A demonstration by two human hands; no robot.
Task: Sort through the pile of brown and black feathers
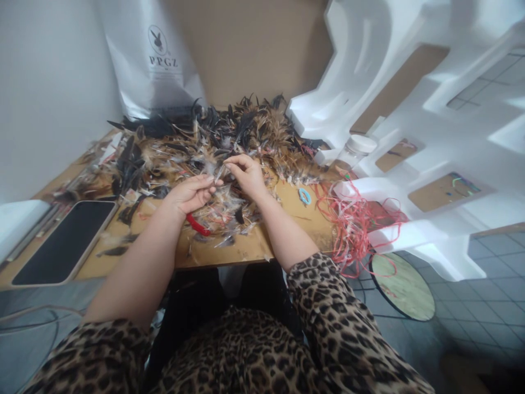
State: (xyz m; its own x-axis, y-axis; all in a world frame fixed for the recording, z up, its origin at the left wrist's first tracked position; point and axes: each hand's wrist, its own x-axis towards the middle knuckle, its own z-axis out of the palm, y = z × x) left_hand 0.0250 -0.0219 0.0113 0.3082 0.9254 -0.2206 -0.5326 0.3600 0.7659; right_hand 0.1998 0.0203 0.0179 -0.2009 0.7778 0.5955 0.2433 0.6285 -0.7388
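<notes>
Leopard-print sleeves [340, 312] lie nearest; beyond, left hand [196, 192] and right hand [248, 176] pinch a pale feather [220, 172] over the surface [295, 210], near the far pile [262, 128]. Probably light, soft, easily crushed; best held by its stiffer quill.

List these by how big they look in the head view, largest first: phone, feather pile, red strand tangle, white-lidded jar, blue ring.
1. Feather pile
2. Phone and red strand tangle: too alike to rank, the tangle's outline being ragged
3. White-lidded jar
4. Blue ring
</notes>
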